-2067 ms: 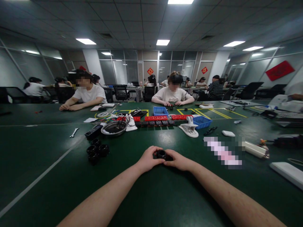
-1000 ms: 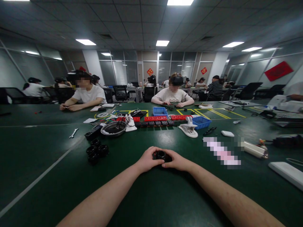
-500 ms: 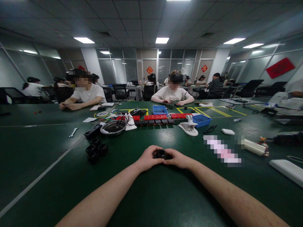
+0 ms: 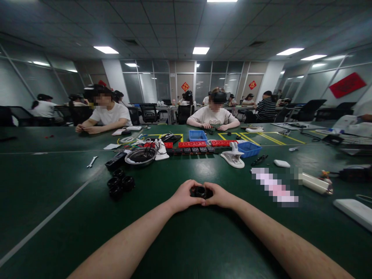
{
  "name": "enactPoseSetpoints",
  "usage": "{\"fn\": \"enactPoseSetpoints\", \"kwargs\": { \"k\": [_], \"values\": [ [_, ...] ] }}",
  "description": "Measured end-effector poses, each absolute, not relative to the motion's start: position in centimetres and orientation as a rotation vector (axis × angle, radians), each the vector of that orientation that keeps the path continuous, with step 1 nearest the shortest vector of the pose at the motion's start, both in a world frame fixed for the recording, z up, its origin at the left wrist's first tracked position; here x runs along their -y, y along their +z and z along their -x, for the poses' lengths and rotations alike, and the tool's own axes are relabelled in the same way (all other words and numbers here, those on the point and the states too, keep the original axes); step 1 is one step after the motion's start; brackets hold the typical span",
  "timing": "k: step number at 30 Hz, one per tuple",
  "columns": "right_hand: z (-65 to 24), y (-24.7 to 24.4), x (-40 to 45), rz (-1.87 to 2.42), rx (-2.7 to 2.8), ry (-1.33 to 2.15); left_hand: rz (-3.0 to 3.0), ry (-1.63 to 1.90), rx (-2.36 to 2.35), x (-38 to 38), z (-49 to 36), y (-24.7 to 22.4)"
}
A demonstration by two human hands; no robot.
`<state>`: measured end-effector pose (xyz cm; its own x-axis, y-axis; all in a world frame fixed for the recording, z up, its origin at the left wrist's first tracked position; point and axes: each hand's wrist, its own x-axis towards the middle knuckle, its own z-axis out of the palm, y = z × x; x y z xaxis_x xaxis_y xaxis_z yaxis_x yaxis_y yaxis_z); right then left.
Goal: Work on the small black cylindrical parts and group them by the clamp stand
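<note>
My left hand and my right hand meet in front of me over the green table. Between them is a black round part with a hollow centre, its opening facing up. Fingers and thumbs of both hands close around its sides, and the thumb tips come together at its near edge. Something dark and flat shows beside it, mostly hidden by the fingers. Off to the left, several similar black round parts stand in a cluster, apart from my hands.
Beyond my hands lie a metal bowl, red and black socket strips, a white clip stand and blue trays. A wrench rests at left; a cream cylinder lies at right. Two people sit across the table.
The view has shifted slightly. Both hands stay around the black round part, which now looks slightly more raised between the fingers.
</note>
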<state>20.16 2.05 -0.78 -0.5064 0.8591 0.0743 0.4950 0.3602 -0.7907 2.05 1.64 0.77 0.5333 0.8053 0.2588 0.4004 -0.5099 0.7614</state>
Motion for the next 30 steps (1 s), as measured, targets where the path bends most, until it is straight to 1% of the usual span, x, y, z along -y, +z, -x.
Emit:
{"fn": "enactPoseSetpoints", "kwargs": {
  "k": [6, 9, 11, 16, 19, 30],
  "values": [
    [-18.5, -0.7, -1.3, 1.441, 2.255, 0.394, -2.106, 0.882, -1.134, -1.3, -2.5, 0.6],
    [-18.0, -0.4, -0.7, 1.476, 2.28, 0.227, -2.106, 0.937, -1.207, -1.1, -2.6, 0.6],
    [-18.2, -0.3, -0.4, 1.464, 2.271, 0.258, -2.128, 0.942, -1.161, -1.0, -2.5, 0.7],
    [-19.7, -0.1, -0.9, 1.153, 2.289, 0.624, -2.156, 0.879, -0.976, -1.6, -1.6, 0.7],
    [-20.2, -0.3, -1.4, 1.081, 2.305, 0.754, -2.164, 0.869, -0.949, -1.8, -1.4, 0.7],
    [-20.1, -0.3, -1.7, 1.092, 2.365, 0.672, -2.168, 0.837, -0.944, -2.3, -1.3, 0.5]
  ]
}}
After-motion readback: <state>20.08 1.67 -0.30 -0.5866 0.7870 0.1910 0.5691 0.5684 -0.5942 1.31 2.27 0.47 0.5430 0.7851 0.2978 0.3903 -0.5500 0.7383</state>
